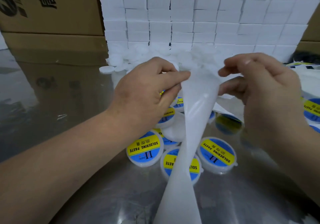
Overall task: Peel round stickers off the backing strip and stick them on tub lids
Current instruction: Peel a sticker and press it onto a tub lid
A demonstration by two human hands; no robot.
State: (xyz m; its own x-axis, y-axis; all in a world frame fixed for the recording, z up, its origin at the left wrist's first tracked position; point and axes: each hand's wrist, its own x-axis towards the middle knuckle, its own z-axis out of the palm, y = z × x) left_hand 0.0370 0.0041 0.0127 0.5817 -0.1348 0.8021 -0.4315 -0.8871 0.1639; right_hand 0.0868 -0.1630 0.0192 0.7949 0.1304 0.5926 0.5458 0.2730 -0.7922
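Brown cardboard cartons (50, 12) filled the upper left of the frame, standing on a shiny metal table (52, 106). Coming in from the lower left, the left hand (145, 92) pinched the top of a white backing strip (192, 130) between thumb and forefinger at centre frame, the strip running down to the bottom edge. Beneath it, in the lower centre, lay tubs with blue-and-yellow "SOLDERING PASTE" stickers on their lids (145, 148), beside one plain white lid (173, 128). Behind, a wall of stacked white boxes (199, 16) rose across the top, loose white lids (121, 62) heaped at its foot. At centre right, the right hand (263, 92) held its thumb and fingers slightly apart by the strip's upper edge; contact could not be told.
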